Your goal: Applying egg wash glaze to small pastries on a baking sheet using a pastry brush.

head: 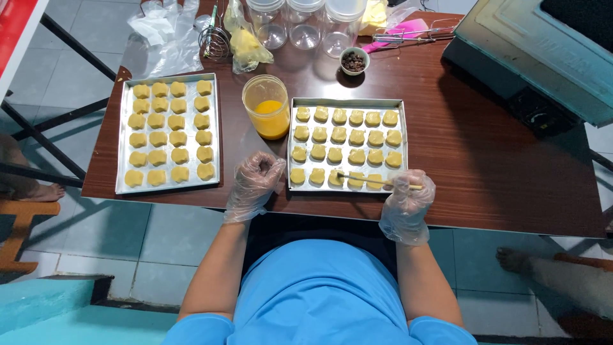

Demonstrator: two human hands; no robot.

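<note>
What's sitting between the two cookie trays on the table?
In the head view, a clear jar of yellow liquid stands between the left tray and the right tray, toward their far ends. Nearer the person, that gap is bare table.

Dark brown wooden worktop (485, 172) across frame centre; pale grey tiled floor (159, 236) below; teal step (45, 313) at lower left; even, soft light.
</note>
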